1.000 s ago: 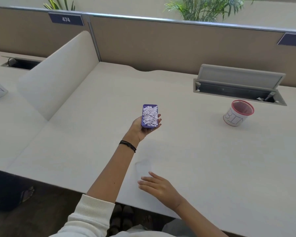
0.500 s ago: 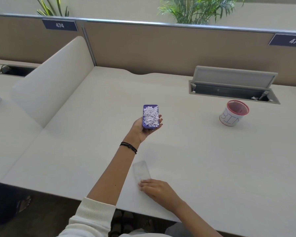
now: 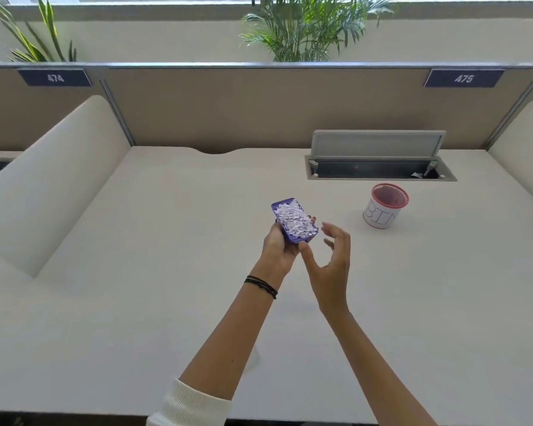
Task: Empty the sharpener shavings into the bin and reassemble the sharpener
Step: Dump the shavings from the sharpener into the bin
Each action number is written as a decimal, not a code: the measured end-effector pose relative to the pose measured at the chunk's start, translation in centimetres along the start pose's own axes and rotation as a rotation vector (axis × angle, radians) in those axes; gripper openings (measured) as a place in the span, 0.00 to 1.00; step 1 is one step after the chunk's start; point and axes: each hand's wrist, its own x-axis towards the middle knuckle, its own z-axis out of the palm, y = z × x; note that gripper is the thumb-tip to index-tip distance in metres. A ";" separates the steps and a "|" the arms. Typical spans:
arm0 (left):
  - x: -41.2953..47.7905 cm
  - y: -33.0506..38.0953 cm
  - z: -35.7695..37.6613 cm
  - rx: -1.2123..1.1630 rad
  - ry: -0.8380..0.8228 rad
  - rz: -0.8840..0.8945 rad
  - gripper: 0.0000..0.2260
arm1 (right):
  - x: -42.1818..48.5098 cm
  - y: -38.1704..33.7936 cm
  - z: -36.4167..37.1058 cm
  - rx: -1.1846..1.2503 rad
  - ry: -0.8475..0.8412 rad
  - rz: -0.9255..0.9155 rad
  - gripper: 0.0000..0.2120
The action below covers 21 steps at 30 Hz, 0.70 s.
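The purple sharpener tray (image 3: 293, 221) sits open side up in the left hand (image 3: 279, 245), heaped with pale shavings (image 3: 293, 219). Its long axis runs from the palm away toward the far left, with the near end tipped slightly down to the right. The left fingers wrap under and around its sides, so the hand is clasped on the tray. The right hand (image 3: 331, 259) hovers just beside the tray's near right corner, fingers spread and curled, holding nothing; its thumb tip is close to the tray's near end, and whether it touches is unclear.

The bin (image 3: 385, 207), a white cup with a red mesh rim and "BIN" lettered on it, stands upright on the desk (image 3: 166, 272), to the right of the tray and a little farther off, well apart from it. The right hand lies between tray and bin, so it is the nearer hand; the carry probably goes rightward.

Count: 1 tray, 1 bin, 2 hands. The sharpener's other part is not clearly visible.
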 end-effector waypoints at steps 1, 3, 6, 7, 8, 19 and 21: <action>0.3 -0.3 0.7 0.001 0.008 0.001 0.16 | 0.5 0.0 -0.1 0.009 -0.003 0.013 0.26; 0.8 -1.1 1.7 0.024 0.027 0.001 0.16 | 1.2 0.2 -0.2 0.017 -0.007 0.044 0.28; 1.3 -2.1 2.8 0.040 0.029 -0.020 0.15 | 2.1 0.8 -0.3 0.023 0.014 0.118 0.30; 1.4 -2.4 3.2 0.037 0.015 -0.025 0.15 | 2.5 1.1 -0.4 0.027 0.028 0.127 0.30; 1.6 -2.6 3.5 0.033 0.005 -0.028 0.15 | 2.8 1.4 -0.5 0.033 0.041 0.129 0.30; 4.7 -4.2 4.4 0.182 -0.104 -0.031 0.18 | 6.3 5.4 -1.8 0.195 0.119 0.174 0.26; 5.5 -4.8 3.9 0.287 -0.121 -0.018 0.16 | 7.0 6.6 -2.5 0.212 0.093 0.179 0.26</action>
